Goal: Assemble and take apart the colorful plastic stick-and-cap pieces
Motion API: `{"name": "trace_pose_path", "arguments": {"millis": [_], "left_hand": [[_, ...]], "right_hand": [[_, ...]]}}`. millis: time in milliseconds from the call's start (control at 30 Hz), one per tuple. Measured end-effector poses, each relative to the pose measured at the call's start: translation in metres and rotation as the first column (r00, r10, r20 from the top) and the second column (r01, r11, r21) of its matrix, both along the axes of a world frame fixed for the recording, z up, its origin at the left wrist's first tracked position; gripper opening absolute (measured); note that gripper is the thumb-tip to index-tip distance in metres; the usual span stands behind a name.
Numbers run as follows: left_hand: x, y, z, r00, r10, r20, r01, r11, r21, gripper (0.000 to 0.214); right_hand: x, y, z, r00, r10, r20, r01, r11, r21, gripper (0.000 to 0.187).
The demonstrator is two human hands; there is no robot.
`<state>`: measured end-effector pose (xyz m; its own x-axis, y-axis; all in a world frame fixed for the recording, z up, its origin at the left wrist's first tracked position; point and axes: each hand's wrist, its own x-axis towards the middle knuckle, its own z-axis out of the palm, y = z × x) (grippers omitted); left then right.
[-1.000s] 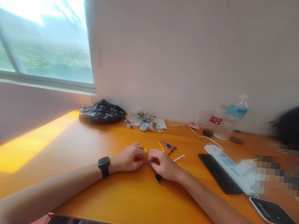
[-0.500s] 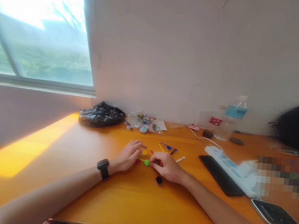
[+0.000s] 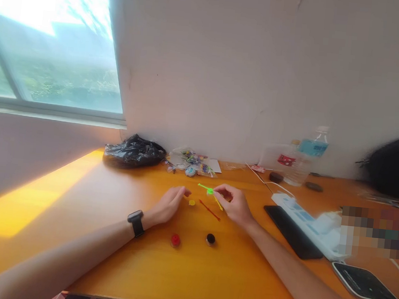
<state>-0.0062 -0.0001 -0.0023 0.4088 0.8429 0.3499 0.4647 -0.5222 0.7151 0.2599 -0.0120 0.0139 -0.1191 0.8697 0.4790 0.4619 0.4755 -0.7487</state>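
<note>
My right hand [image 3: 235, 204] pinches a small green plastic piece with a thin stem [image 3: 208, 190], lifted a little above the orange table [image 3: 73, 212]. My left hand [image 3: 169, 204], with a black watch [image 3: 136, 222] on the wrist, rests on the table with loosely curled fingers and holds nothing. A small yellow round piece [image 3: 192, 202] lies just past its fingertips. A thin red stick [image 3: 209, 209] and a yellow stick [image 3: 218, 203] lie between my hands. Nearer to me sit a red round piece [image 3: 175, 240] and a black round piece [image 3: 210, 238].
At the back wall lie a black plastic bag [image 3: 134, 150] and a clear bag of small coloured parts [image 3: 193, 162]. To the right are a water bottle [image 3: 306, 155], a white power strip [image 3: 302, 218], a dark phone [image 3: 292, 231] and another phone [image 3: 366, 284].
My hands have come apart. The right hand has lifted the green piece up and away toward the wall. The red round piece, the red stick and the yellow piece now lie uncovered.
</note>
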Motion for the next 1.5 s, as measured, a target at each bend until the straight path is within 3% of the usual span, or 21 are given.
{"name": "trace_pose_path", "arguments": {"millis": [67, 200, 267, 467, 700, 967, 1033, 1133, 1233, 1500], "left_hand": [[0.001, 0.001, 0.000, 0.993, -0.097, -0.069, 0.102, 0.993, 0.061, 0.045], [0.004, -0.002, -0.002, 0.944, -0.240, -0.226, 0.289, 0.932, 0.217, 0.027], [0.005, -0.002, -0.005, 0.934, -0.254, -0.252, 0.318, 0.912, 0.259, 0.022], [0.004, -0.001, -0.010, 0.938, -0.260, -0.229, 0.316, 0.913, 0.257, 0.018], [0.005, -0.003, -0.010, 0.936, -0.266, -0.230, 0.321, 0.913, 0.250, 0.018], [0.005, -0.003, -0.011, 0.939, -0.243, -0.242, 0.305, 0.914, 0.268, 0.016], [0.005, -0.003, -0.011, 0.941, -0.247, -0.233, 0.306, 0.913, 0.269, 0.016], [0.006, -0.001, -0.012, 0.944, -0.246, -0.221, 0.300, 0.919, 0.255, 0.017], [0.006, 0.001, -0.015, 0.950, -0.231, -0.209, 0.278, 0.931, 0.237, 0.020], [0.004, 0.003, -0.019, 0.989, -0.082, -0.120, 0.111, 0.962, 0.251, 0.032]], "right_hand": [[0.008, 0.010, -0.006, 0.995, 0.002, 0.096, 0.001, 1.000, -0.030, 0.027], [0.016, 0.011, -0.008, 0.902, -0.033, 0.430, -0.025, 0.991, 0.129, 0.020], [0.018, 0.007, -0.004, 0.853, -0.093, 0.514, 0.019, 0.989, 0.148, 0.009], [0.019, 0.001, -0.004, 0.753, -0.132, 0.645, 0.116, 0.991, 0.068, 0.014], [0.014, 0.002, -0.009, 0.761, -0.154, 0.630, 0.172, 0.985, 0.033, 0.009], [0.008, -0.001, -0.009, 0.813, -0.122, 0.570, 0.121, 0.992, 0.039, 0.013], [0.005, -0.004, -0.007, 0.856, -0.092, 0.509, 0.080, 0.996, 0.047, 0.013], [-0.002, -0.009, -0.007, 0.928, 0.057, 0.369, -0.067, 0.998, 0.016, 0.013], [-0.012, -0.016, -0.010, 0.945, 0.189, 0.267, -0.198, 0.980, 0.005, 0.011], [-0.022, -0.023, -0.014, 0.957, 0.220, 0.192, -0.239, 0.967, 0.084, 0.010]]}}
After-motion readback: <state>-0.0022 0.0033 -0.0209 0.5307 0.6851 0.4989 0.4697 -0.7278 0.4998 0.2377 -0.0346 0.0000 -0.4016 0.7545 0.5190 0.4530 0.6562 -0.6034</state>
